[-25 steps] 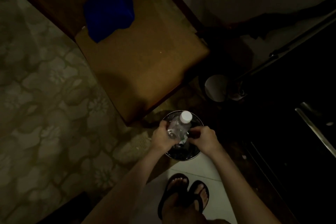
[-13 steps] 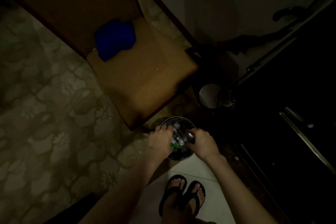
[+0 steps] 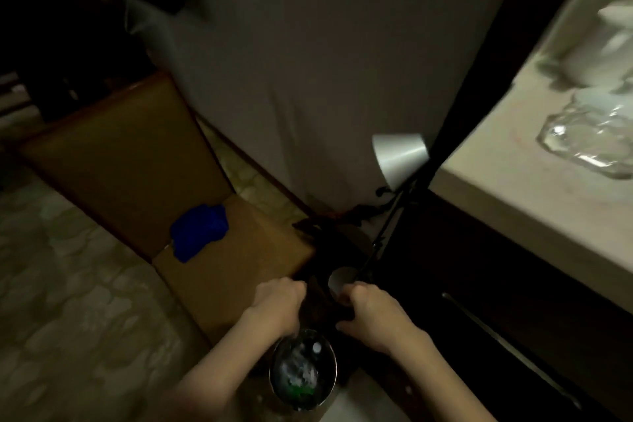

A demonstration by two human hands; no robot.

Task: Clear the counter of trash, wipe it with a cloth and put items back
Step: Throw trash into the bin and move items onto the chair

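1. Above the bin point(image 3: 303, 370) on the floor: both hands hang empty; the bin is full of crumpled trash, seemingly plastic. Trash step judged mostly done.
2. Left hand point(image 3: 279, 303): fingers curled under, nothing visibly held. Right hand point(image 3: 368, 313): fingers likewise curled, no object seen.
3. Blue cloth point(image 3: 198, 236) lies on the brown chair point(image 3: 239, 267), left of the hands, well apart from the counter point(image 3: 496, 161).
4. Next: take the cloth, carry it right.
5. Caution: clear glassware point(image 3: 589, 140) stands on the counter; lift it aside before wiping.
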